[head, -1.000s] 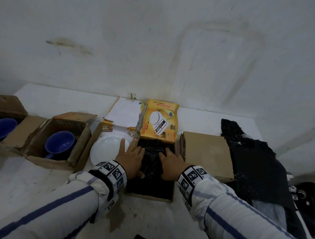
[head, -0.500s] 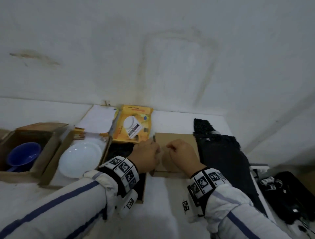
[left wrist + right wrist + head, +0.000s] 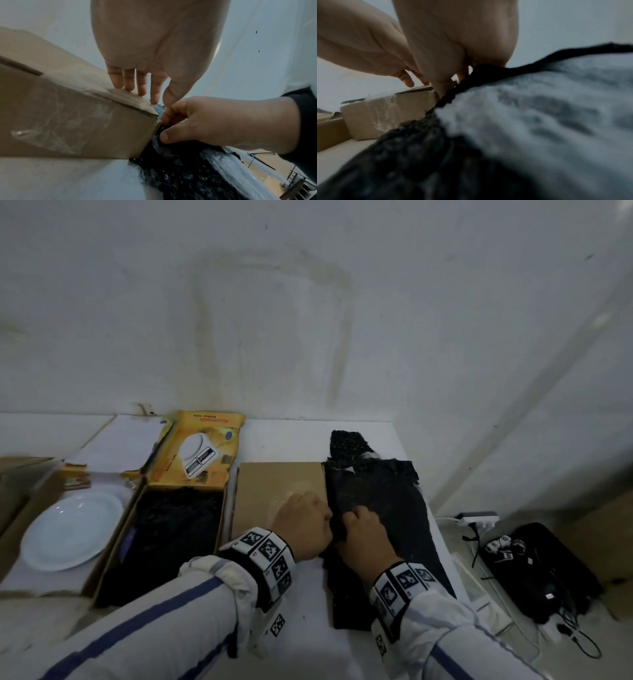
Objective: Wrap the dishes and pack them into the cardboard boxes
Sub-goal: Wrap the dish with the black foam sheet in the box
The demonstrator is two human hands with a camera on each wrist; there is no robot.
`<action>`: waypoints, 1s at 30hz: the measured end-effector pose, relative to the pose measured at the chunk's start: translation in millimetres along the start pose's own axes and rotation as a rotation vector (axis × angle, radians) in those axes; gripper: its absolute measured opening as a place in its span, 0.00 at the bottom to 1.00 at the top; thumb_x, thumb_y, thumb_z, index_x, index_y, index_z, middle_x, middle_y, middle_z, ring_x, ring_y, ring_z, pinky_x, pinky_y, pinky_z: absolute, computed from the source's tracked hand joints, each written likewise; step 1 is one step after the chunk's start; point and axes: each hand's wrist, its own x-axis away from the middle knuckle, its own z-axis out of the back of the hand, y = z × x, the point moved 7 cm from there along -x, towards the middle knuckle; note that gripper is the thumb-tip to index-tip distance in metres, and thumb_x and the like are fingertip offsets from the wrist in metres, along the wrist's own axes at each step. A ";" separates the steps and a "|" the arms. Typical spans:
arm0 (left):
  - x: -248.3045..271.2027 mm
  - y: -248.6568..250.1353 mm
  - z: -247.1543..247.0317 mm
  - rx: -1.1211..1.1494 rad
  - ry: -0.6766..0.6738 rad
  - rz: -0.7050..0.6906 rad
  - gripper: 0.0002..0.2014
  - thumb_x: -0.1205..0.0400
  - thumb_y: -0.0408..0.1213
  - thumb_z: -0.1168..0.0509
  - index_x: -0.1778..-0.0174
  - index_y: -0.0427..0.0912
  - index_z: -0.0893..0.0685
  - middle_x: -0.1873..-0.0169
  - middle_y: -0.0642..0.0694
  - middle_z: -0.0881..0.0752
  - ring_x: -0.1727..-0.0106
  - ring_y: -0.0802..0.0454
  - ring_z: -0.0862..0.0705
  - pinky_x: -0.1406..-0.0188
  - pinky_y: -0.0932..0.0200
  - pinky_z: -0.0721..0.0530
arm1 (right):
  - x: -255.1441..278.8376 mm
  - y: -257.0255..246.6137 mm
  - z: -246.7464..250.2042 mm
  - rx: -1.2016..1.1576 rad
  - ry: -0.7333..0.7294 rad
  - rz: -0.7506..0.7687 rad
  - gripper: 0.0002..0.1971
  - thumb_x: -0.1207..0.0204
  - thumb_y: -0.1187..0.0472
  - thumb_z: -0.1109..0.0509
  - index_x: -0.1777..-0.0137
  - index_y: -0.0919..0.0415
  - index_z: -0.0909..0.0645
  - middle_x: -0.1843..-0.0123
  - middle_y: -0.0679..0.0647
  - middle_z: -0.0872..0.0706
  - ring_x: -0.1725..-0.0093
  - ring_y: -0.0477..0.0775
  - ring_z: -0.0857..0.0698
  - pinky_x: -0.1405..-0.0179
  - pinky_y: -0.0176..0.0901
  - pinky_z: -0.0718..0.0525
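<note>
Black bubble-wrap sheet (image 3: 380, 508): long strip on white counter (image 3: 301, 604), left edge against closed brown cardboard box (image 3: 277, 487).
Long axis runs away from the person; both hands meet at its left edge, mid-length. Right hand (image 3: 363, 534), the nearer, pinches the edge. Left hand (image 3: 305, 523): straight fingertips rest on box corner, holding nothing. White round plate (image 3: 70, 530), unwrapped, well apart left.

A bare packing corner is being shown: a stained white wall (image 3: 308, 302), a white table (image 3: 308, 594), open cardboard boxes (image 3: 113, 542).
</note>
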 end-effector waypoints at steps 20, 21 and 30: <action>1.9 9.5 4.5 0.526 -0.085 0.157 0.19 0.14 0.51 0.45 0.50 0.40 0.16 0.54 0.41 0.13 0.52 0.47 0.16 0.55 0.56 0.24 | -5.3 38.9 46.5 -0.687 0.400 -0.053 0.08 0.34 0.77 0.34 0.59 0.69 0.17 0.56 0.52 0.26 0.61 0.48 0.26 0.61 0.16 0.32; 1.4 13.4 5.5 0.648 -0.092 0.136 0.19 0.14 0.52 0.45 0.48 0.41 0.16 0.53 0.44 0.12 0.52 0.50 0.15 0.52 0.56 0.21 | -3.8 37.2 50.9 -0.706 0.393 -0.042 0.07 0.33 0.76 0.33 0.59 0.67 0.17 0.57 0.50 0.27 0.63 0.46 0.27 0.61 0.15 0.31; -1.5 4.0 8.0 0.881 0.010 0.289 0.15 0.24 0.50 0.36 0.48 0.45 0.15 0.54 0.43 0.11 0.50 0.44 0.13 0.43 0.40 0.16 | 4.8 25.0 47.1 -0.667 0.392 0.014 0.04 0.27 0.68 0.31 0.53 0.65 0.19 0.56 0.50 0.26 0.58 0.50 0.25 0.60 0.30 0.34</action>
